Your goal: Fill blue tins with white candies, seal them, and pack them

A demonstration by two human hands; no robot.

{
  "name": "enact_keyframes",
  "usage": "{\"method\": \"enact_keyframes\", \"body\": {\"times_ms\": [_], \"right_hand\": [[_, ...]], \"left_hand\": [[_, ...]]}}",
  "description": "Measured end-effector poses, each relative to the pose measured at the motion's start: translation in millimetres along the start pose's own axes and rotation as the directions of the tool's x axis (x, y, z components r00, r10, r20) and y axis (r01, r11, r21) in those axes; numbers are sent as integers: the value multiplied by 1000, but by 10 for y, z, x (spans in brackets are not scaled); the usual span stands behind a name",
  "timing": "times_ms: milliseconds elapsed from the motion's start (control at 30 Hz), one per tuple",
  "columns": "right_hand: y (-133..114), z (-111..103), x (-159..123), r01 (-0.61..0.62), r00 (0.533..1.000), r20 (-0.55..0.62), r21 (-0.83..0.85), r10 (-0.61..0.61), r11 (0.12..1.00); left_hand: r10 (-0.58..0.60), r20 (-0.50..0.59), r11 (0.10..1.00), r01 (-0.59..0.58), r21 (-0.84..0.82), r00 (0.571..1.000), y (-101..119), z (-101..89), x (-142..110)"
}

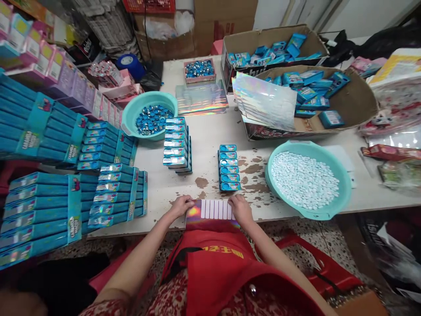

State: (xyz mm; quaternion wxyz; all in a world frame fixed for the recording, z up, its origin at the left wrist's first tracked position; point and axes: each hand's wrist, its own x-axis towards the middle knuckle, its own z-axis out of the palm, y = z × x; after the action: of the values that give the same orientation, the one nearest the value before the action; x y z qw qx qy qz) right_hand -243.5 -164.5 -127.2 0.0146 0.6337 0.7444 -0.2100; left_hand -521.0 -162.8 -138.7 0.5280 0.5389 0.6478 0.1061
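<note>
At the table's near edge lies a shiny iridescent sticker sheet [194,215] with a row of pale upright strips across its upper part. My left hand [181,206] pinches its upper left corner. Fingers of my right hand [241,210] are closed on its upper right edge. Just beyond the sheet stands a short row of small blue boxes [229,169], their round recesses facing up. A taller block of stacked blue boxes [176,144] is farther left. The lower part of the sheet meets the red apron [213,250].
A turquoise basin [342,193] of white tablets stands right; another basin [130,116] holds blue-and-silver pieces. Cartons [251,131] of blue boxes and loose iridescent sheets [266,101] lie behind. Stacked blue packs [36,206] crowd the left. A red stool [315,272] is below right.
</note>
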Motion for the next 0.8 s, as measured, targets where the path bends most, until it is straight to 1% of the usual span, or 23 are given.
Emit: {"method": "enact_keyframes", "body": {"times_ms": [67,133,167,233,300,367,467,533,633,700,800], "right_hand": [[-81,-18,-17,32,997,-63,-61,-35,998],[-249,-21,-10,142,983,-107,-68,-149,988],[-361,-10,10,212,971,-106,-40,-215,976],[-604,40,79,310,950,-57,49,-308,949],[-815,114,153,320,946,20,107,-324,941],[-939,184,194,324,936,106,105,-334,940],[-965,222,186,377,899,207,78,-385,923],[-940,205,176,402,887,216,73,-408,913],[-950,171,209,384,903,180,70,-390,921],[-993,155,244,358,914,186,53,-362,932],[-1040,91,235,365,898,228,89,-375,927]], "left_hand": [[7,3,999,-7,-34,1000,17,2,17],[14,24,993,-12,-114,1000,33,-10,50],[16,33,988,-11,-154,999,40,-17,70],[12,38,981,-5,-193,999,48,-24,112],[-15,18,981,19,-195,1000,37,-16,146],[-65,-12,977,62,-204,998,5,11,169],[-131,-49,963,115,-245,990,-53,69,183],[-144,-54,955,124,-269,988,-71,101,184],[-130,-54,956,111,-270,990,-59,118,186],[-113,-60,964,95,-247,992,-42,112,195],[-103,-78,979,87,-186,992,-5,95,201]]}}
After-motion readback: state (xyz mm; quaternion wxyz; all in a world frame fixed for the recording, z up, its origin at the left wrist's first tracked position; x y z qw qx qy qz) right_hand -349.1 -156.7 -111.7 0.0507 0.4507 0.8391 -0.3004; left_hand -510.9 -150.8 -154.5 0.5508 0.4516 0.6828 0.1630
